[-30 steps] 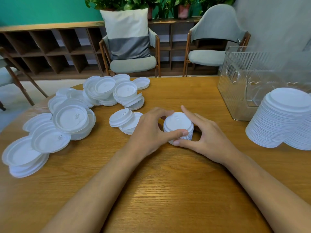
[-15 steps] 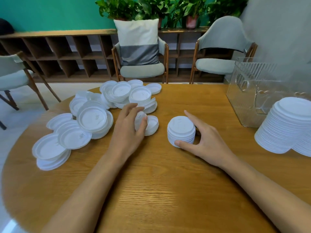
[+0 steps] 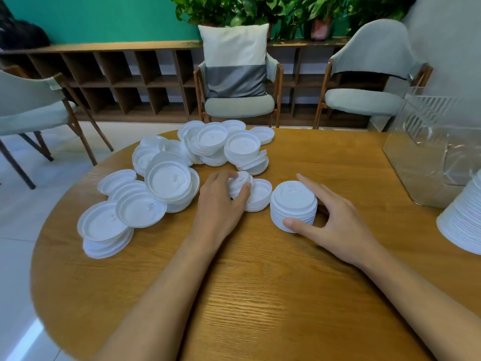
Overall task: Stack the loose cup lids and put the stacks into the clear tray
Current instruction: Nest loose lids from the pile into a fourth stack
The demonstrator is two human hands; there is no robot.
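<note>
Cup lids [image 3: 166,178] lie loose in overlapping heaps across the far left part of the round wooden table [image 3: 260,295], most of them with the hollow side up. Near the middle stands the short stack [image 3: 294,201] of lids, upright on the wood. The right hand [image 3: 338,225] holds it from the right: the thumb presses the near side and the index finger reaches along the far side, so the stack is pinched between them, just as half a second ago.

The left hand [image 3: 221,204] has changed its job. A second ago it cupped the short stack from the left together with the right hand; half a second ago it had reached over to the two lids just left of the stack. Now its fingers curl round the single lid [image 3: 240,181], which is tilted up on edge in the grip, with a small dark mark showing on it. The neighbouring lid [image 3: 261,195] lies flat between that hand and the short stack, close beside the stack.

The clear tray [image 3: 426,162] stands at the far right of the table, well apart from both hands. Nearer, at the right edge, part of the tall stack [image 3: 466,222] of lids shows on the table, outside the tray.
</note>
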